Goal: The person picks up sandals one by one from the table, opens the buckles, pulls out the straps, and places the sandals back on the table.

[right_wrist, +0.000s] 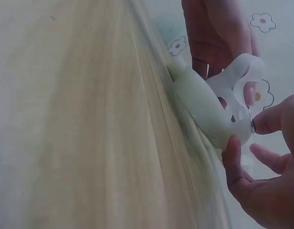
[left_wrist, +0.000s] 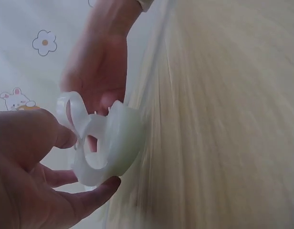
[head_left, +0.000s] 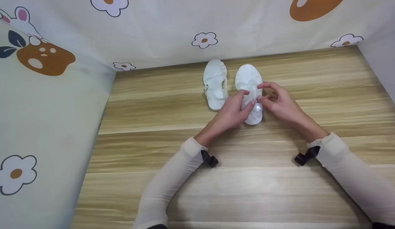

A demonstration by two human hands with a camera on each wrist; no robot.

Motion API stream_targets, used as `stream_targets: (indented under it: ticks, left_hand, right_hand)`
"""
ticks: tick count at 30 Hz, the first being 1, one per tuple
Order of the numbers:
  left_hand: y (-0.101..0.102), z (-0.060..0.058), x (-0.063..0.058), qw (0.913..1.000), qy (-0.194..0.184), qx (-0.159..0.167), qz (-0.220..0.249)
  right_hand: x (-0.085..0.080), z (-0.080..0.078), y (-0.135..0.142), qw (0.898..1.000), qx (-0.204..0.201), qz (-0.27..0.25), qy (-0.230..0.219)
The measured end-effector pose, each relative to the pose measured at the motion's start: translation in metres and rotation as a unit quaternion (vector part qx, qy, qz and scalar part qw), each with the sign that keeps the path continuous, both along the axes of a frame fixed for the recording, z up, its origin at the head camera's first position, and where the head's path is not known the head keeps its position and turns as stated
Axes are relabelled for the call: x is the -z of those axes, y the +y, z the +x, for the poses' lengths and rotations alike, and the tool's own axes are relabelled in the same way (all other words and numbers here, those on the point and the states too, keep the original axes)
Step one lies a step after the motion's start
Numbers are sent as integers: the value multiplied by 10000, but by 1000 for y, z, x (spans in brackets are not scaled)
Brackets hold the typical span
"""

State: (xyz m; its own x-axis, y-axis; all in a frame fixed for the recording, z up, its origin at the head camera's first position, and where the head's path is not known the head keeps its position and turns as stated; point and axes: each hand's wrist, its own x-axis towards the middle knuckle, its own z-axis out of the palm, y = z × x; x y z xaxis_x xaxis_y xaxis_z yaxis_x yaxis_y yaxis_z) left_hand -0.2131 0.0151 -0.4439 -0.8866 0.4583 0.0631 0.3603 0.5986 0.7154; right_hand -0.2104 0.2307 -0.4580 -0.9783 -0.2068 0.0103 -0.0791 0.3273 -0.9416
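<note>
A white sandal (head_left: 247, 73) lies on the wooden surface under both hands, toe toward the back. My left hand (head_left: 230, 110) holds it from the left, its thumb on the strap by the small buckle and its fingers along the side. From the right, my right hand (head_left: 284, 103) pinches the sandal, with the thumb at the metal buckle (right_wrist: 252, 120) and a fingertip against the sandal's side. The looped straps stand up from the sole in the left wrist view. The fingers partly cover the strap ends. A matching white sandal (head_left: 214, 73) lies just left.
The wood-grain surface (head_left: 146, 127) extends around the sandals. Behind it hangs a pale cloth (head_left: 165, 28) with printed flowers, close to the sandals' toes. Another printed cloth (head_left: 57, 111) borders the left side. Dark wrist mounts (head_left: 210, 159) are strapped at both sleeves.
</note>
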Motion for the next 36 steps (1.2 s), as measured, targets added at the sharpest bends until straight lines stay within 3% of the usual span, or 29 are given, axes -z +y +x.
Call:
stream_targets:
  ticks: [5,11,15,25,36]
  left_hand:
    - [10,-9,1,9991,-158,-325,203]
    - [21,-19,5,9956,-453,-760,313]
    - [27,-25,11,9946,-414,-918,264]
    - [34,-39,15,9908,-340,-1275,306]
    - [34,-43,20,9884,-198,-1330,704]
  right_hand:
    - [0,-15,0,9997,192,29,113]
    - [7,-35,1,9986,198,-481,-54]
    - [12,-46,1,9959,224,-805,-333]
    - [16,-70,-6,9906,564,-1128,-531]
    - [21,-82,-4,9945,540,-635,-639]
